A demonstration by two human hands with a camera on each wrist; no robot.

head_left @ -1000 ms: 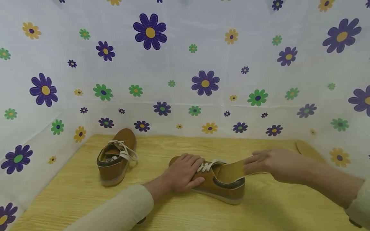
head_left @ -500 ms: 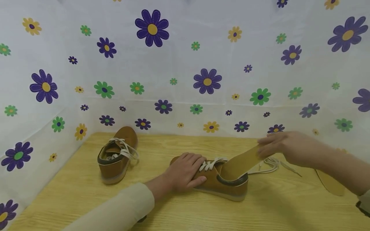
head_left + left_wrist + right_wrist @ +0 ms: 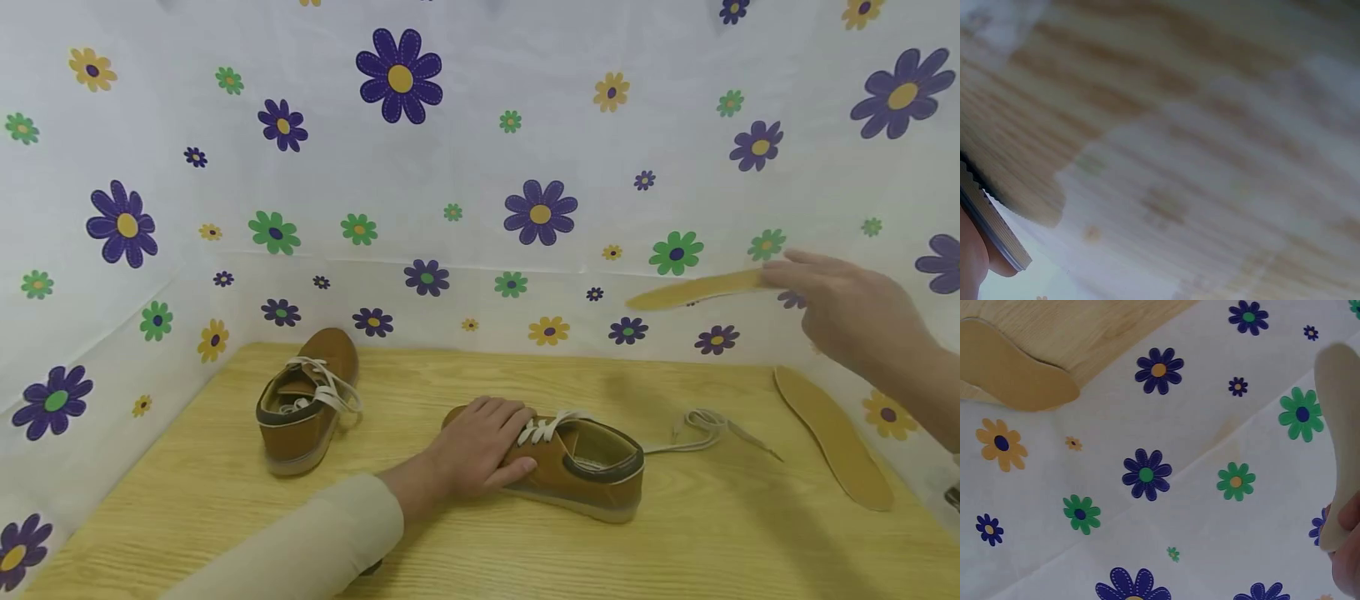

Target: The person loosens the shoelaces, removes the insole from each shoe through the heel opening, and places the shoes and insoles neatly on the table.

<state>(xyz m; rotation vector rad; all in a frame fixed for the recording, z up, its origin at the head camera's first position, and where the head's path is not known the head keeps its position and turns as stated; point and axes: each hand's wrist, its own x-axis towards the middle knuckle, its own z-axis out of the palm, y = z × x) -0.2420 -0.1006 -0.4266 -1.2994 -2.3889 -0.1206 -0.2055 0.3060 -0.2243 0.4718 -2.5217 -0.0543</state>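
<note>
My left hand (image 3: 480, 450) holds a brown leather shoe (image 3: 600, 493) across its front part, thumb on the near side. The shoe lies upright, toe to the left, with white laces at its throat and its inside visible. The left wrist view catches only an edge of its sole (image 3: 999, 232) beside some fingers. Up at the right, my right hand (image 3: 862, 315) pinches one end of a tan insole (image 3: 693, 290), raised above the table against the sheet. That insole (image 3: 1340, 419) shows at the right edge of the right wrist view.
A second brown shoe (image 3: 296, 425) with loose white laces stands at the left. Another insole (image 3: 834, 446) lies on the right of the wood-grain table (image 3: 540, 554). A white lace (image 3: 708, 423) trails behind the held shoe. A flowered white sheet (image 3: 465, 158) encloses back and sides.
My right hand has drawn the insole out of the shoe and lifted it up to the right. The left hand stays on the shoe. The other insole is now uncovered.
</note>
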